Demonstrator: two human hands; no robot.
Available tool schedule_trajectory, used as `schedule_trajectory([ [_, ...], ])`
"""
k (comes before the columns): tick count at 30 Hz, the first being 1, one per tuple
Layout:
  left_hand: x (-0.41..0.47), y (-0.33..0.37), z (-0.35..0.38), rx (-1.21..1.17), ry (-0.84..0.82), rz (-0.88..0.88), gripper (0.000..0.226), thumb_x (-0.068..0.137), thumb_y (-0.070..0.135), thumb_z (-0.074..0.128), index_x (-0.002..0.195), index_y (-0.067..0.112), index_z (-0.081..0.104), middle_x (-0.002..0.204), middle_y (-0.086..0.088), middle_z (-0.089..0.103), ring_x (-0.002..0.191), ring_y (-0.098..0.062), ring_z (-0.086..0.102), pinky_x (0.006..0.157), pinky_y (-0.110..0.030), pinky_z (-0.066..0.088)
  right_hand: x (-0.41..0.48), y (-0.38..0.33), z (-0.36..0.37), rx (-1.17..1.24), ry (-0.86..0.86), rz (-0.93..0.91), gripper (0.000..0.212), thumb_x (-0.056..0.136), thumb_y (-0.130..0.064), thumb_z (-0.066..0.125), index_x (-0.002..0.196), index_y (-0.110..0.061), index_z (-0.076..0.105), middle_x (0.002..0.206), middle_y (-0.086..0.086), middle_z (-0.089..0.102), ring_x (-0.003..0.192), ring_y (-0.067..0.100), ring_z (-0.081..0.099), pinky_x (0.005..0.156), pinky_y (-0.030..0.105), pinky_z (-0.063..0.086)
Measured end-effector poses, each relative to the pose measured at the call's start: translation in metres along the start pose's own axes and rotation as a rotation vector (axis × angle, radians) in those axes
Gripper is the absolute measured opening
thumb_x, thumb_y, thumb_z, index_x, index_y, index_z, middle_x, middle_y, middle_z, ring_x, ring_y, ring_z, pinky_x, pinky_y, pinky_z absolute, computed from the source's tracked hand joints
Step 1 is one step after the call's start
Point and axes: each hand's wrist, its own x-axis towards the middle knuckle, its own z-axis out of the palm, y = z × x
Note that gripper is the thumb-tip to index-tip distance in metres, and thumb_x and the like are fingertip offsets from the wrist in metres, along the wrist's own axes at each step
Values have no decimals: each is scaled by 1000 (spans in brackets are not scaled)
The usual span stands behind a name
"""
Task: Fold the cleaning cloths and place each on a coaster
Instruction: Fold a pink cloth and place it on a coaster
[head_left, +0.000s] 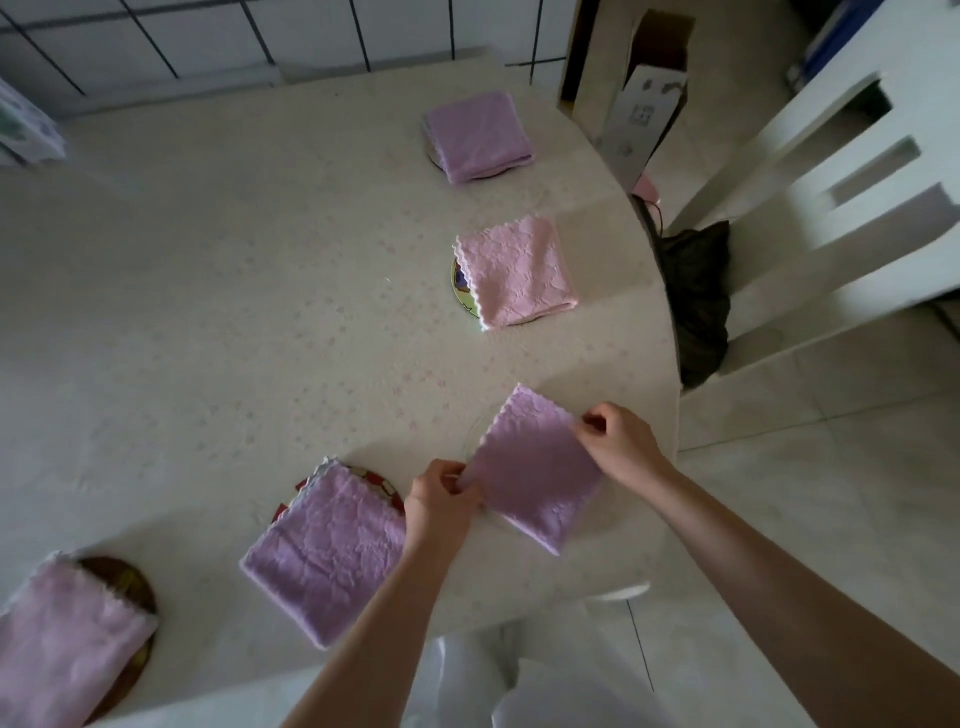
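Note:
A folded lilac cloth (532, 467) lies near the table's right edge over a faint clear round coaster (471, 435). My left hand (441, 493) pinches its left corner and my right hand (618, 439) pinches its right corner. Several other folded cloths rest on coasters: a purple one (327, 551) on a red-patterned coaster (376, 480), a pink one (62, 639) on a brown coaster (122, 579), a pink one (517, 270) on a green-rimmed coaster (460, 288), and a lilac one (478, 135) on a dark coaster (434, 155).
The table (208, 312) has a pale flowered covering and a curved right edge. A white chair (831, 208) with a dark bag (698, 301) stands to the right. A cardboard box (649, 88) leans at the back right; a tiled wall runs behind.

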Motion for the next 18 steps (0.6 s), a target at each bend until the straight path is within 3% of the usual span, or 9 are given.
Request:
schedule_trajectory([
  [7,-1,5,2,-249,31,-27,32,82,8,64,109,24,56,92,3,65,78,-16,65,68,-33,58,-7,-6,-2,-1,-14,43,20,87,-24,60,100,-11,66,101,8,69,96,27,62,72,24,39],
  [11,13,13,-5,-303,18,30,36,83,4,61,112,24,53,97,1,61,84,-19,65,73,-42,59,-20,3,3,175,-39,83,28,86,-25,63,107,-8,67,103,8,69,97,25,63,82,31,47],
  [13,21,19,-7,-291,9,54,37,83,3,61,111,25,53,98,2,60,85,-20,64,72,-42,59,-26,11,8,233,-35,106,28,86,-22,62,109,-6,65,102,9,68,93,24,62,79,31,47],
  [16,32,25,-6,-235,-3,100,36,83,4,62,109,27,53,99,1,60,84,-18,64,69,-40,59,-36,19,16,212,15,106,19,86,-21,59,99,-8,65,87,3,64,82,21,58,70,26,41],
  [18,36,28,-3,-193,-4,120,35,84,5,62,112,25,54,97,3,58,81,-14,61,63,-33,57,-41,21,21,237,30,118,9,86,-20,56,79,-14,59,68,-4,55,68,18,51,58,24,36],
])
